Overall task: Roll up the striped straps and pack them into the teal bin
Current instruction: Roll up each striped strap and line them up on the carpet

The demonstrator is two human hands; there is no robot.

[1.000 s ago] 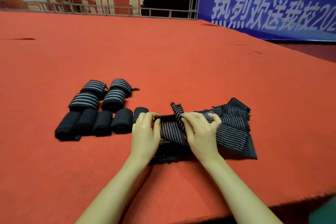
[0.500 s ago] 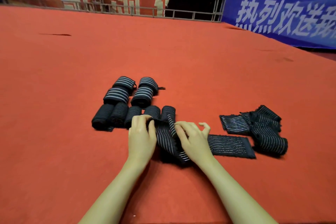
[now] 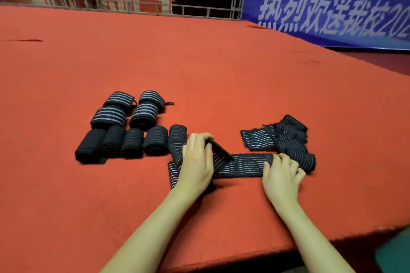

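Observation:
A black strap with thin white stripes (image 3: 241, 165) lies stretched flat on the red carpet. My left hand (image 3: 196, 162) grips its folded left end, with a flap sticking up between fingers and thumb. My right hand (image 3: 282, 173) holds the strap's right end with curled fingers. Several rolled straps (image 3: 124, 131) sit in two rows to the left. A loose heap of unrolled straps (image 3: 281, 137) lies just behind my right hand. A sliver of teal (image 3: 395, 255), likely the bin, shows at the bottom right, below the platform edge.
The red carpeted platform (image 3: 199, 62) stretches far back, and its near edge (image 3: 288, 248) runs across the lower right. A metal rail (image 3: 133, 8) and red and blue banners stand at the far side.
My hands have moved apart and pulled the strap out straight. My right hand slid to its right end, while my left stayed on the left end.

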